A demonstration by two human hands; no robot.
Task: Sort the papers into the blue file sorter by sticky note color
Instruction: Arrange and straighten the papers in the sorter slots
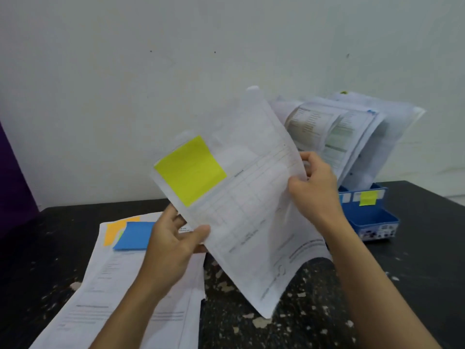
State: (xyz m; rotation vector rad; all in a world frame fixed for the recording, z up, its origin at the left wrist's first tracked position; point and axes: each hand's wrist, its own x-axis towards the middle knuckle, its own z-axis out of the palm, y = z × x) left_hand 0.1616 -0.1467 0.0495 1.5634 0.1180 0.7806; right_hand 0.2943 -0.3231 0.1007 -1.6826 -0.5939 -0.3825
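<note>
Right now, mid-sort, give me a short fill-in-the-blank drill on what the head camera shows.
1. The white printed sheet held up by the left hand and the right hand carries a ____ sticky note.
2. The topmost note on the flat paper stack is ____.
3. The blue plastic file sorter stands to the person's ____.

Missing words: yellow; blue; right
</note>
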